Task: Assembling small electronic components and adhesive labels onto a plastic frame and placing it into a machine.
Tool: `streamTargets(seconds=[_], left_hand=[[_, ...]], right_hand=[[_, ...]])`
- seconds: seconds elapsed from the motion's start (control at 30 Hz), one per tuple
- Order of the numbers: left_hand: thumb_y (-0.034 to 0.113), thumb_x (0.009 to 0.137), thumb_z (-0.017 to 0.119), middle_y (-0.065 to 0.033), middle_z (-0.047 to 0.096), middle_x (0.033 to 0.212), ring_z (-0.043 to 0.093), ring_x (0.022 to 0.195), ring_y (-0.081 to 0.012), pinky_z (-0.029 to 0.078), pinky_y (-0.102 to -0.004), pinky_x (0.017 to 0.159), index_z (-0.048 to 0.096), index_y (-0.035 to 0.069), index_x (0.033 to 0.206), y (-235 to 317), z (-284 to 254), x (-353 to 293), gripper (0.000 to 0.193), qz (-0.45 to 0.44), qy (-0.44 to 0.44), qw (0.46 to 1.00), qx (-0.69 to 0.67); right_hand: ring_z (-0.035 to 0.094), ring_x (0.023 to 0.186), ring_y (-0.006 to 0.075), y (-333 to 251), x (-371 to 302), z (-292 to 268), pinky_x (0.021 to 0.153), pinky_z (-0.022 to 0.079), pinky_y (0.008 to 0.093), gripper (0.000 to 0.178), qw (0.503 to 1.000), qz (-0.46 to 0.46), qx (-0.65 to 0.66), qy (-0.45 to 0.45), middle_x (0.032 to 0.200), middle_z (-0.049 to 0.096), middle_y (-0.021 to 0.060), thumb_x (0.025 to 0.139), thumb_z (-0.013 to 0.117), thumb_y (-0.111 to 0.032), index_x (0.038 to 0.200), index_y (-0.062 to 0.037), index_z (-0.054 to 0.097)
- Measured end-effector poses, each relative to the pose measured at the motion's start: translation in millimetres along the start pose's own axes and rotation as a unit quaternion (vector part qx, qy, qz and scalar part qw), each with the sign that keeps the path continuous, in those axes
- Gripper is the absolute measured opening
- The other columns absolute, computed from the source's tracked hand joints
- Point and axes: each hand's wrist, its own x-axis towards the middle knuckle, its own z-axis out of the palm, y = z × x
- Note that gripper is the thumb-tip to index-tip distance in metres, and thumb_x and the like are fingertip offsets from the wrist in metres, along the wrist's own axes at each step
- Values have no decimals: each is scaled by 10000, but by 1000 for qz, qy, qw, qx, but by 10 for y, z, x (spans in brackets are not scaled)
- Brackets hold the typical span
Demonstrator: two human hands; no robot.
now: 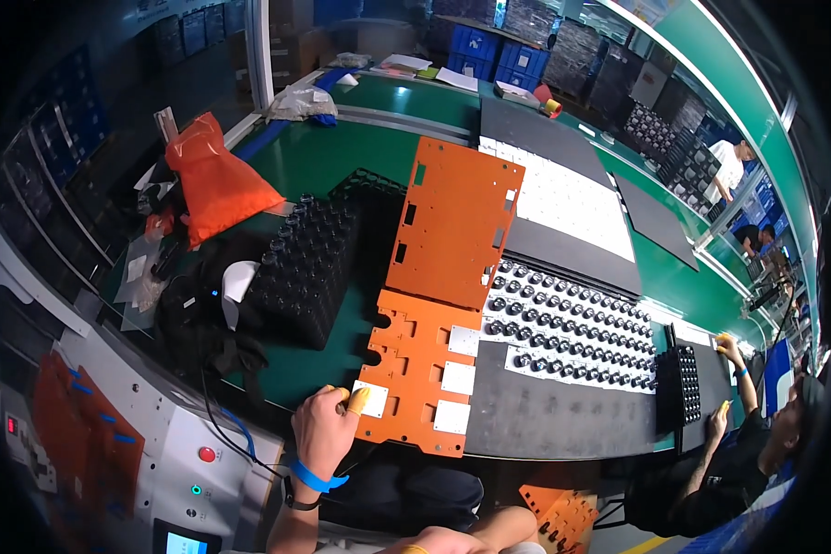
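My left hand, with yellow finger cots and a blue wristband, pinches the left edge of a small white square plate. That plate lies at the near left corner of an orange fixture board with cut-outs. Three more white plates, such as this nearest one, rest in a column along the board's right side. A hinged-looking orange panel stands raised behind the board. Low at the bottom edge, close to my body, is my right hand; its fingers are mostly cut off by the frame.
Right of the fixture, rows of black round parts on white plates cover a dark mat. Black trays and an orange bag stand left. A control panel is near left. A co-worker handles a black tray at right.
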Motion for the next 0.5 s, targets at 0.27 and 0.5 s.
streamTargets(seconds=[0.27, 0.5], left_hand=[[191, 875, 747, -169, 682, 825, 664, 748, -405, 501, -486, 647, 691, -19, 850, 46, -3, 56, 219, -25, -13, 1000, -11], [199, 872, 755, -158, 673, 832, 662, 750, -387, 501, -478, 641, 708, -21, 865, 9, -9, 14, 225, -6, 5, 1000, -10]], right_hand=[[615, 1143, 355, 26, -219, -542, 961, 492, 492, 282, 980, 112, -111, -122, 1210, 634, 226, 1052, 586, -147, 1230, 71, 606], [616, 1135, 327, 62, -26, -613, 975, 482, 470, 265, 984, 90, -100, -114, 1181, 642, 205, 1061, 573, -160, 1198, 62, 622]])
